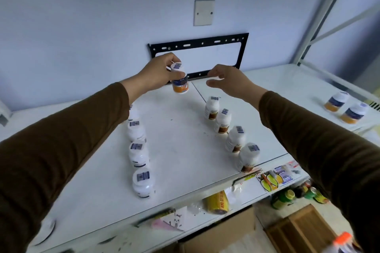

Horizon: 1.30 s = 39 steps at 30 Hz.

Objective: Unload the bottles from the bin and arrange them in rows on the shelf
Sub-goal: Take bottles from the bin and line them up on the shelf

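White shelf (181, 150) below a pale wall carries two bottle rows. At frame centre the left hand (158, 74) clasps a bottle (180, 80) by its cap, above the far end; lower it upright, in line. Right hand (228, 82) is released, just beside it.

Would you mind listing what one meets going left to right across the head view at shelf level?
Left row of bottles → held bottle in the left hand → right hand → right row of bottles → two bottles far right.
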{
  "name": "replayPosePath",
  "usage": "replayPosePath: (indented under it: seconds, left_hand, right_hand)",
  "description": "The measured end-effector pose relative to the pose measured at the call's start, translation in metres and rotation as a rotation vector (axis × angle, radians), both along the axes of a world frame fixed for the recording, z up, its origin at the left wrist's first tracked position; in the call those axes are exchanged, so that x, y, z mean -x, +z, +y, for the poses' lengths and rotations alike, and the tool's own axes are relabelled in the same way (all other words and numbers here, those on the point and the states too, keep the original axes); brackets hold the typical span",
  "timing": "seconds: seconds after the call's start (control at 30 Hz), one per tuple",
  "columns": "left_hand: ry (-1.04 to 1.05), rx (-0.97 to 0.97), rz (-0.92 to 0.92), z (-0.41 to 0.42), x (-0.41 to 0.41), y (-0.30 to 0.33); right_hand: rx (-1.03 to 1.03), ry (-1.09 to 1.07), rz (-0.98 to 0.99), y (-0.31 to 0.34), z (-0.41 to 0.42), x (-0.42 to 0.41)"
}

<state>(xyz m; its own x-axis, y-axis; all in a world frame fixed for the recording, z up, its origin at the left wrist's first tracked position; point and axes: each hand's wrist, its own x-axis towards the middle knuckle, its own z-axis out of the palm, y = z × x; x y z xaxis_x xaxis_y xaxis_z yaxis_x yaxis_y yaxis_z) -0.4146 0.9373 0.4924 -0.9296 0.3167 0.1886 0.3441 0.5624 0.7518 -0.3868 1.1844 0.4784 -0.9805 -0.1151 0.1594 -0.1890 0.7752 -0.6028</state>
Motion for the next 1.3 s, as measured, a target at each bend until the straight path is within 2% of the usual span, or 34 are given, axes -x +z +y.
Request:
replayPosePath:
  seconds: [0.23,0.5,1.0,1.3]
  left_hand:
    - [-0.031,0.023,-0.011,0.133,0.004,0.003]
    - [-0.065,0.035,-0.054,0.269,0.010,-0.010]
    - [-0.226,-0.027,-0.073,0.394,0.040,-0.029]
    - [-0.236,-0.032,-0.125,0.491,0.060,-0.050]
  right_hand:
    - [-0.039,-0.019,-0.013,-0.012,0.121,-0.008]
    - [-0.196,-0.017,-0.001,-0.016,0.248,-0.020]
    - [-0.385,-0.174,-0.032,-0.018,0.359,-0.042]
    - [-0.395,-0.261,-0.023,-0.010,0.447,-0.032]
